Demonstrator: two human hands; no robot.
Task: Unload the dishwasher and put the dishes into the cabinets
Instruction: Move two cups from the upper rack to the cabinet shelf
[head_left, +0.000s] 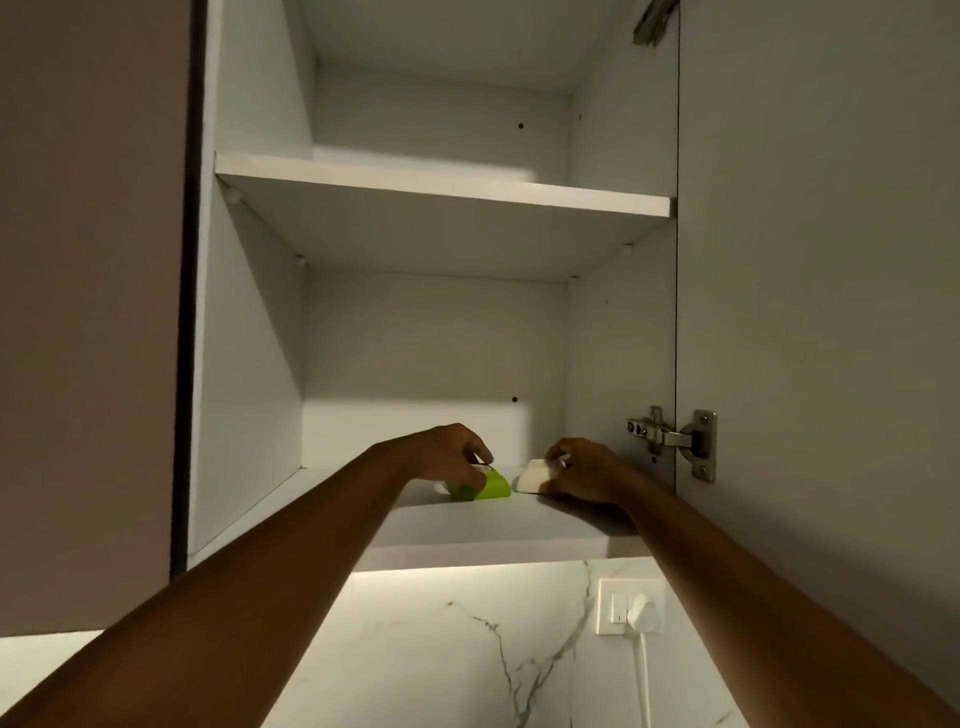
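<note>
- Open white wall cabinet (249, 364), seen from below; door (810, 260) swung out on the right, metal hinge (675, 436) on its inner edge.
- Both arms reach up onto the bottom shelf (467, 525).
- Left hand (447, 452): fingers curled down over a lime-green plastic cup (485, 486), gripping at its rim. Cup sits on the shelf, near the front-middle. A bit of white shows at the rim under the fingers; can't tell what it is.
- Right hand (582, 470): fingers curled around a small white cup (535, 478), holding it from the right side. Cup is on the shelf, just beside the green one, a narrow gap between them.
- Whether either cup is upright or upside down: can't tell, hands cover the tops.
- Upper shelf (441, 184) is white, same finish.
- Below the cabinet: white marble-pattern backsplash (467, 649) lit by an under-cabinet strip, white wall socket (631, 605) with a white plug and cable hanging down.
- Left of the cabinet: closed taupe door panel (88, 312).
</note>
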